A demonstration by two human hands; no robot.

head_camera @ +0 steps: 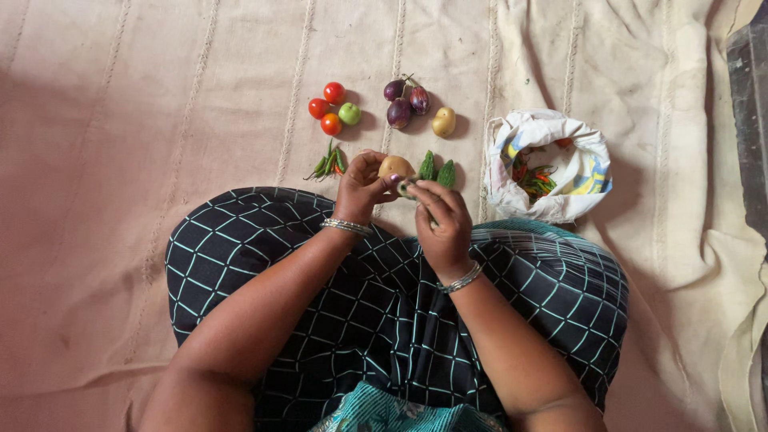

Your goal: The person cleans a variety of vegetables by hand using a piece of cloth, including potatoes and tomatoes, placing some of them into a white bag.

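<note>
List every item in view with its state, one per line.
Left hand: closed on a potato.
Right hand: fingers pinching a small green piece, mostly hidden.
Tomatoes: whole, clustered on the cloth.
Green fruit: whole, touching the tomatoes.
Eggplants: whole, grouped.
Second potato: whole, beside the eggplants.
Chillies: loose bunch.
Gourds: lying side by side.
Bag: open, vegetables inside.

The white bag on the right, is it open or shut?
Open. The white bag has its mouth spread wide, showing green and red vegetables inside.
</note>
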